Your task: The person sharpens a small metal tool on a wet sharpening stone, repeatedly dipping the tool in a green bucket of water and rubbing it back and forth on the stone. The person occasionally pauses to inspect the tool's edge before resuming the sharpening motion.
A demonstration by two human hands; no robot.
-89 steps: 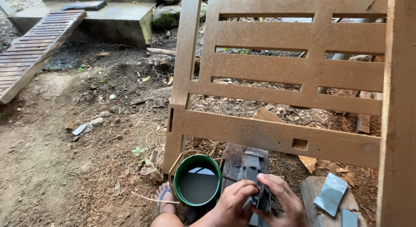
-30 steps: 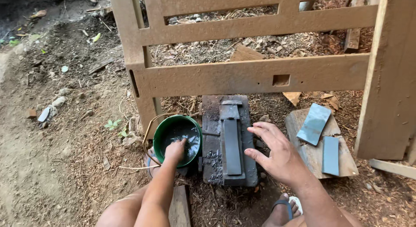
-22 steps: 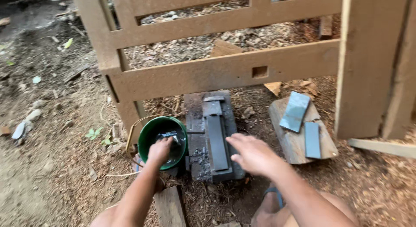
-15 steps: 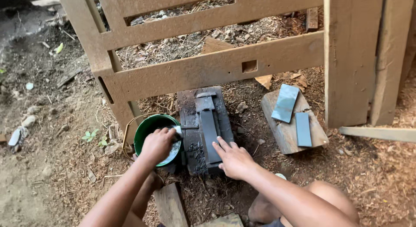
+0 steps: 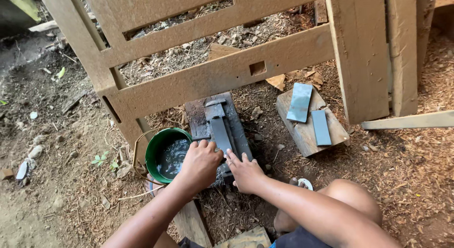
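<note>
Two hands on one dark stone — two grey slabs beside.

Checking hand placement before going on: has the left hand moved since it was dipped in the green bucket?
Yes. The left hand has come out of the green bucket and shifted right onto the dark sharpening block.

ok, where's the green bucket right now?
In the head view the green bucket sits on the dirt left of centre, directly left of the dark sharpening block and beside the left hand, below the wooden frame's lower rail.
</note>
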